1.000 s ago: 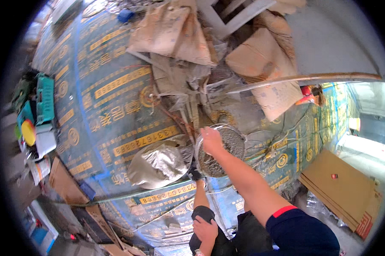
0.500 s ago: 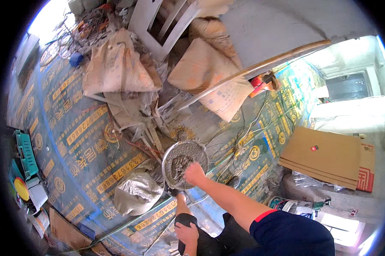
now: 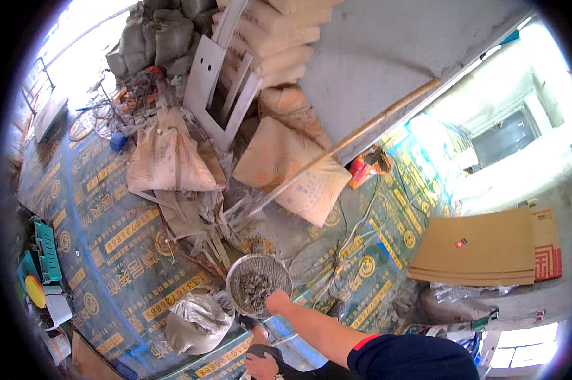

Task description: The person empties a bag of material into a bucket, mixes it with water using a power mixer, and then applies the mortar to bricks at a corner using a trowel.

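Note:
A round bucket point(image 3: 234, 278) of wet grey mortar point(image 3: 255, 288) stands on the covered floor, low in the middle of the picture. My right hand point(image 3: 277, 301) is at its near right side, over the mortar. The fingers look curled in; their tips, and anything in them, are hidden. Down by the lower edge, my left hand point(image 3: 260, 365) rests on my bent leg with its fingers lying along it. A pale crumpled sack point(image 3: 200, 322) sits just left of the bucket, close to my foot.
A long wooden pole point(image 3: 368, 130) slants up against a grey panel point(image 3: 374, 57). Dusty sacks point(image 3: 172, 155) and a pillow-like sack point(image 3: 292, 168) lie beyond the bucket. Cables point(image 3: 355, 240) cross the floor. Flat cardboard point(image 3: 473, 247) leans at right; a green crate point(image 3: 46, 250) stands far left.
My view has tipped upward, so the bucket and both hands sit lower in the picture. My right hand has shifted slightly toward the bucket's near rim. My left hand stays on my leg.

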`<action>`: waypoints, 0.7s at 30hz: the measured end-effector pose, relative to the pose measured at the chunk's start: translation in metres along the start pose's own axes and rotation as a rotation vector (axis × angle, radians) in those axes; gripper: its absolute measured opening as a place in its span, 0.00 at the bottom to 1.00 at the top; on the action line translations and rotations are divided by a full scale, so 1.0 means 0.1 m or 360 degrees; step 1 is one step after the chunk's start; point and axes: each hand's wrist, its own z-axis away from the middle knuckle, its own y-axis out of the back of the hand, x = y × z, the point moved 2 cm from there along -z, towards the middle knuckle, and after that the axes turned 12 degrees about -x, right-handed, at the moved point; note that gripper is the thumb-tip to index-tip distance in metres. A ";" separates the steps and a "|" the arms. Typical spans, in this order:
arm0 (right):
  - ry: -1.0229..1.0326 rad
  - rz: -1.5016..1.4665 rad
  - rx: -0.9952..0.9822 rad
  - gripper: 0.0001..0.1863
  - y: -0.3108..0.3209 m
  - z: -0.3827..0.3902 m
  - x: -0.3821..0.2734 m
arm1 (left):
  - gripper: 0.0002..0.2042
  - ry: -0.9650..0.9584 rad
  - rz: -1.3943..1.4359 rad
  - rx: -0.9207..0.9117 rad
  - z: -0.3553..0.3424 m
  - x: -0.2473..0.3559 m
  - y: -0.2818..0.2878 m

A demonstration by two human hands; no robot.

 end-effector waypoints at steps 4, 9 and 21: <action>0.0044 -0.0022 -0.0124 0.09 0.00 0.08 0.03 | 0.26 -0.0180 -0.0038 0.0215 -0.07 -0.12 -0.13; 0.0053 -0.0179 -0.0336 0.10 -0.11 0.47 0.22 | 0.24 -0.0281 -0.0209 0.1029 -0.43 -0.22 -0.72; 0.0037 -0.1038 -0.0339 0.16 -1.66 1.57 1.25 | 0.15 -0.0925 -0.0552 0.0670 0.80 0.39 0.26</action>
